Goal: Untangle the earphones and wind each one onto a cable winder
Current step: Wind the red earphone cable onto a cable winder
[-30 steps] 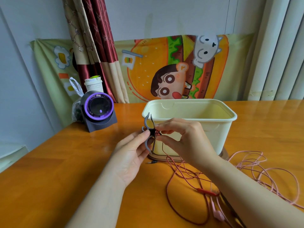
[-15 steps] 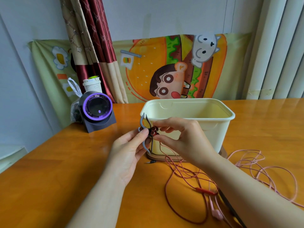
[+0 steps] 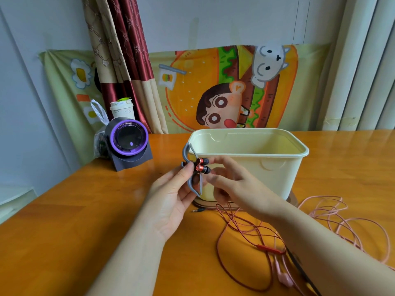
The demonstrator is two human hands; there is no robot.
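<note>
One cream tub [image 3: 267,174] stands open-topped on the desk [image 3: 74,231], just behind the two grips; its near wall hides its floor. The left grip [image 3: 171,201] is closed round one grey cable winder [image 3: 192,182], thumb pressed on its middle, holding it above the desk. The right grip [image 3: 233,186] pinches two red earbuds [image 3: 202,164] against the winder's centre. Their one red cable [image 3: 220,253] drops below the grips and loops on the desk, its jack plug [image 3: 197,210] lying just beneath them. One pink earphone set [image 3: 342,221] lies in loose coils well right of the grips.
</note>
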